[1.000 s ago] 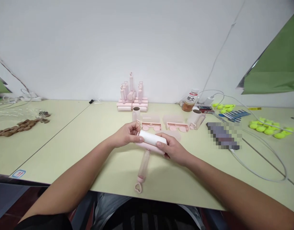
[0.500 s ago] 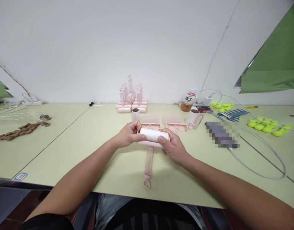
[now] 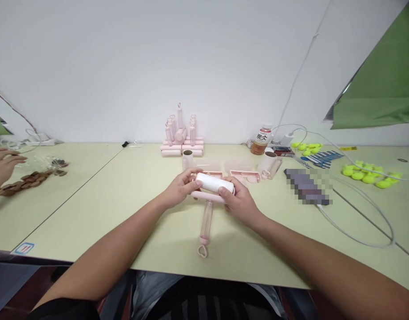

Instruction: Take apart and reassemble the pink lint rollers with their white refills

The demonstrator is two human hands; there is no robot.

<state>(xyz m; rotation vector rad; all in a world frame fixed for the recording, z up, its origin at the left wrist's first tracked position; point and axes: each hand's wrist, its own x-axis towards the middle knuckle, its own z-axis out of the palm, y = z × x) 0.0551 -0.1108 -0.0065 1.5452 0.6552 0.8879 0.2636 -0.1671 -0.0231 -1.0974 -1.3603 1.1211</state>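
Between my two hands is a lint roller, its white sheet roll slanting down to the right above a pink frame. The thumb and fingers of my left hand close on the roll's left end. At the right end my right hand grips the roll and the frame, thumb on top. A clear pink handle with a heart-shaped loop extends below the frame toward me; whether it is joined there I cannot tell. Just behind the hands lie two pink open cases, the left one partly covered by my fingers.
Finished-looking pink rollers are stacked by the wall. White paper rolls, a bottle, a phone with its cable and yellow-green pieces stand to the right. At far left, another person's hand is over brown pieces.
The white roll has tilted, its left end rising away from the pink frame, and a gap shows between them. Another person's hand has come in at the far left.
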